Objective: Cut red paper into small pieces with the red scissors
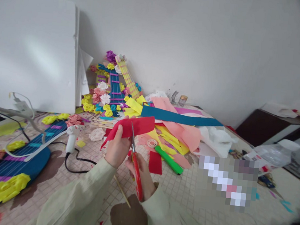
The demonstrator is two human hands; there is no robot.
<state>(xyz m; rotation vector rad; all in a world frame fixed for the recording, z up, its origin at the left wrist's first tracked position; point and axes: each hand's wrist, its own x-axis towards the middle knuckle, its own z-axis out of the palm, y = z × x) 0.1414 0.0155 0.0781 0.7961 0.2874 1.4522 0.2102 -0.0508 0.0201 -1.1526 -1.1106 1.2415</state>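
Note:
My left hand [116, 147] pinches a strip of red paper [132, 126], holding it up over the table. My right hand [143, 174] grips red-handled scissors [135, 163]; their blades point up and meet the lower edge of the red strip. A small red paper square [155, 162] lies on the table just right of my hands. A thin wooden stick [122, 192] lies under my wrists. Both sleeves are pale green.
A green marker [169, 160] lies right of the red square. Piles of pink, yellow and blue paper [178, 124] sit behind. A glue gun [70, 138] with black cord lies left. Paper-flower crafts [112, 87] lean on the wall, and a blue craft board [10, 166] lies at left.

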